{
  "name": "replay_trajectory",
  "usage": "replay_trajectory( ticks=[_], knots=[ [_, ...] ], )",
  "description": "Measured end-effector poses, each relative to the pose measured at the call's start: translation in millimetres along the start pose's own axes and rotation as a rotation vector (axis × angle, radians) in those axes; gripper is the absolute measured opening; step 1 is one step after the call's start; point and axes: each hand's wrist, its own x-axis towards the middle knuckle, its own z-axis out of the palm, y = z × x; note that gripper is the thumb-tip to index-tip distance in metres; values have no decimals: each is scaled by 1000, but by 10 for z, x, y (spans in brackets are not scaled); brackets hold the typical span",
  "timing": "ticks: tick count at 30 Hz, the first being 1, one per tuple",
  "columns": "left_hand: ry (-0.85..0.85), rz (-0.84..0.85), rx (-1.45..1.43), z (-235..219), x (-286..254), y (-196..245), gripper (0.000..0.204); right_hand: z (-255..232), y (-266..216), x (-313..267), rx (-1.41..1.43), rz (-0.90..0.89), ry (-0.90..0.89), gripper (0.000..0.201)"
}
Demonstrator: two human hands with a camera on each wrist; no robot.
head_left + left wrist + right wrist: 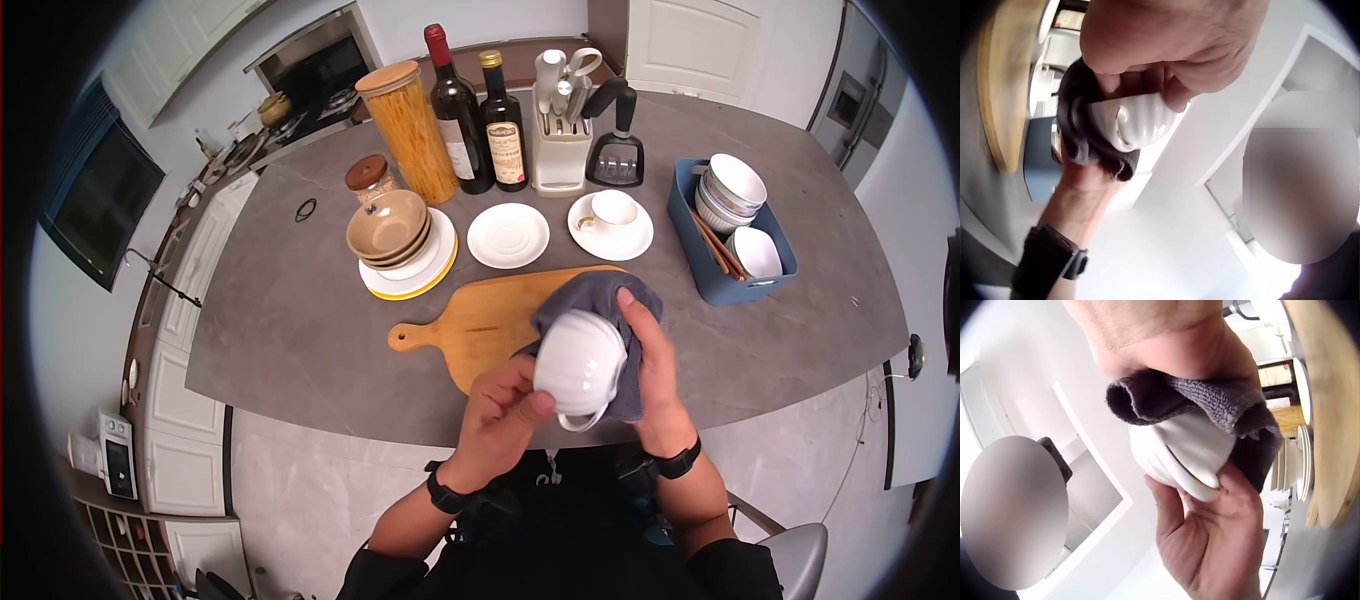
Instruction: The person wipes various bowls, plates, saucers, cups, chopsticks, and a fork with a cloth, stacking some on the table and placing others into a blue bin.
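Note:
A white ribbed teacup is held up over the near edge of the counter, tilted, with its looped handle pointing down toward the person. My left hand grips the cup from the left, thumb and fingers about its base side. On the other side, my right hand holds a dark grey towel wrapped against the cup's rim and bunched into its mouth. The right wrist view shows the towel between the right palm and the cup. Most right-hand fingers are hidden behind the towel.
Beneath lies a wooden cutting board. Behind it stand a stack of brown bowls on plates, a white saucer, and another cup on its saucer. Bottles and a knife block stand farther back; a blue bin holds bowls.

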Motion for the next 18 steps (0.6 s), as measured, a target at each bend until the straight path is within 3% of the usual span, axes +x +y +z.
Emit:
replay_trajectory(
  ticks=[1, 3, 5, 7, 9, 11, 13, 15, 18],
  knots=[
    [-1, -2, -2, 34, 32, -45, 18, 28, 47, -5, 0, 0, 3, 50],
    [153, 75, -267, 93, 115, -120, 28, 110, 194, -37, 30, -110, 106, 52],
    [206, 71, -274, 109, 169, -153, 32, 106, 398, -68, -39, -182, 168, 54],
    [312, 75, -283, 111, 195, -178, 40, 75, 617, -130, -174, -271, 155, 56],
    [296, 82, -252, -9, 189, -258, 40, 251, 609, -247, -325, -408, 20, 67],
    [279, 93, -218, -39, 172, -276, 40, 221, 667, -207, -718, -762, 8, 68],
    [281, 69, -10, 18, 125, -282, 39, 232, 648, -221, -1194, -827, 71, 77],
    [250, 107, -22, 24, 63, -379, 40, 188, 598, -145, -1405, -928, 102, 70],
    [280, 63, -149, 131, 64, -324, 43, 147, 426, -84, -1217, -920, 88, 55]
  ],
)
